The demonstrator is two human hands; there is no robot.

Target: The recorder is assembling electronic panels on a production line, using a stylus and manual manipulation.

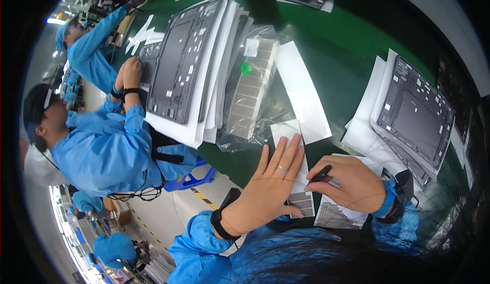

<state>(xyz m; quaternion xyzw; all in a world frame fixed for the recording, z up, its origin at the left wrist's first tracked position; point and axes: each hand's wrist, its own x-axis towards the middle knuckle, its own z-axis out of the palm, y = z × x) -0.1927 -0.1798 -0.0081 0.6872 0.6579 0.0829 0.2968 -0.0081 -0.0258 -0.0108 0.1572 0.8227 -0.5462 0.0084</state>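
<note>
My left hand (270, 187) lies flat with its fingers spread over a white strip of sheet (287, 129). Below its palm, at the near end of that strip, a sheet of grey-brown rectangular pieces (302, 203) shows. Pinched in my right hand (353, 183) is a slim black hand tool (320, 174), its tip pointing left toward the strip; its exact kind is partly hidden by my fingers. Under the right hand rests a card with a printed fine grid (338, 216).
A clear plastic bag of brown rectangular pieces (252, 87) and a white sheet (302, 92) lie beyond. Black device panels with white sheets are stacked at left (181, 62) and right (416, 113). At left, a co-worker in blue (109, 146) handles another panel.
</note>
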